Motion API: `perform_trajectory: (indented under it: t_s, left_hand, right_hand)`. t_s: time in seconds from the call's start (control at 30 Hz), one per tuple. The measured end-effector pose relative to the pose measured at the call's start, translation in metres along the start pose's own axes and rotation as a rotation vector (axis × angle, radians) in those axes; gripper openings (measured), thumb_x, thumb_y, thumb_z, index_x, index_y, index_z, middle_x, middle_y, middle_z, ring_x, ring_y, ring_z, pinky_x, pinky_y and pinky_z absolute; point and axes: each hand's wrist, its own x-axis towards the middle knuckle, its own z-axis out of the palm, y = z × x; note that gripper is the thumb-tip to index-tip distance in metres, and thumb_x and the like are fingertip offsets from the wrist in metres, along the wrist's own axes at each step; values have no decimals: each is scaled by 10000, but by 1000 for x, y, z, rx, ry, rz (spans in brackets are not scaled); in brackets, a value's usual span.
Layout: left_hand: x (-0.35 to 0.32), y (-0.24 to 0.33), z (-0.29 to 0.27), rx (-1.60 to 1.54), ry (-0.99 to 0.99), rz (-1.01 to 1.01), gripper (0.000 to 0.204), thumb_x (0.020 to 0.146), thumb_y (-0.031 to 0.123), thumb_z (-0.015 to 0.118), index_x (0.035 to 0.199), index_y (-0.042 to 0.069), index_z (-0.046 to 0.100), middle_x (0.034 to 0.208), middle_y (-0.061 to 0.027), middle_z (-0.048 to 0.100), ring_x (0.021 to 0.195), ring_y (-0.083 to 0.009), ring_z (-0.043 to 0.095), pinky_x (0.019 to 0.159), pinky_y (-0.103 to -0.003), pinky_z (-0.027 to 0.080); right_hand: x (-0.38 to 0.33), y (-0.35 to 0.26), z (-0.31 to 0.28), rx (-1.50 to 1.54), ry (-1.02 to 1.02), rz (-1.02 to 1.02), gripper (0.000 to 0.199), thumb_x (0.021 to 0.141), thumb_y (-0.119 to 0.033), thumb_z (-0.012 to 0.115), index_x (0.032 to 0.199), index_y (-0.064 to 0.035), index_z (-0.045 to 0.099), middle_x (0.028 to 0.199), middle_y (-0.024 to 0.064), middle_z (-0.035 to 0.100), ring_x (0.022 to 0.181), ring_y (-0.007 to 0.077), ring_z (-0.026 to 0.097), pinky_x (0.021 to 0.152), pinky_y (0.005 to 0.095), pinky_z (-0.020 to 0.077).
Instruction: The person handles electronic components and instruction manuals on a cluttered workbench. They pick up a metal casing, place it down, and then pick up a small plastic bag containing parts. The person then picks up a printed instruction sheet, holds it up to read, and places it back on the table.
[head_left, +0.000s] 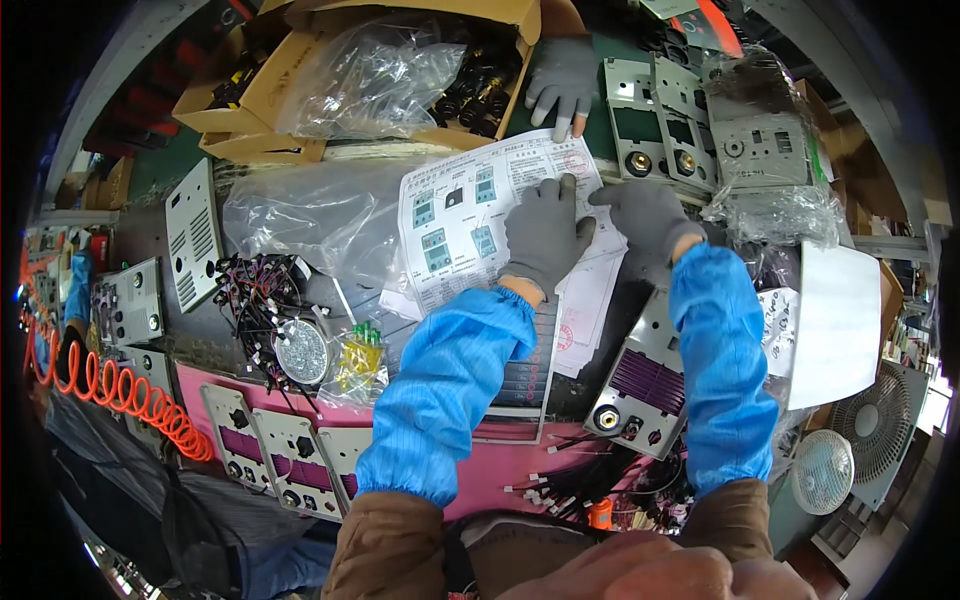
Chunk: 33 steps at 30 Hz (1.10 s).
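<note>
"Head view: where is the printed sheet point(440, 222) lying, and what is the left hand point(545, 232) doing?"

"The printed sheet is lying mid-worktop point(575, 395), partly covering other papers point(590, 325). The left hand is resting on its right half; the thumb is standing apart from the fingers, but I cannot tell whether that grip is pinching paper."

"And the right hand point(645, 222)?"

"It is staying out of my full sight: one finger is pointing left over the sheet's right edge, the others are hiding, so I cannot tell whether its grip is spread or pressed together."

"Whose glove point(562, 80) is that?"

"Another person's; it is lying right at the sheet's far edge."

"What else is lying about?"

"Clear plastic point(290, 220) is lying left of the sheet, tangled wires point(245, 300) are sitting nearer on the left, a metal panel point(645, 380) is resting near right, and a cardboard box point(505, 12) is standing beyond."
</note>
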Motion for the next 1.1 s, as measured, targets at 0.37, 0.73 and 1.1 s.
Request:
perform_trajectory:
  t_s: [0.37,0.73,1.1]
  left_hand:
    - [-5,8,-11,38,-47,-25,667,839,406,728,1368,39,556,1130,-140,589,1023,-332,604,768,-455,551]
    - [-64,45,-52,-67,-141,248,580,870,308,696,1373,73,528,1215,-140,585,1155,-342,551,945,-468,476]
    - [-204,-8,-64,-12,-163,518,463,867,273,684,1291,100,612,1290,-93,595,1304,-306,498,1132,-489,376]
  right_hand:
    - [-19,0,63,224,516,127,294,915,-197,587,1182,-241,703,995,121,712,913,339,697,819,481,561]
    - [-1,22,47,262,103,220,330,916,-201,538,1229,-220,643,1181,188,698,1105,390,663,965,465,504]
    - [-107,-27,81,412,645,143,472,900,-156,626,1366,-150,553,1091,148,645,1039,366,622,893,483,510]
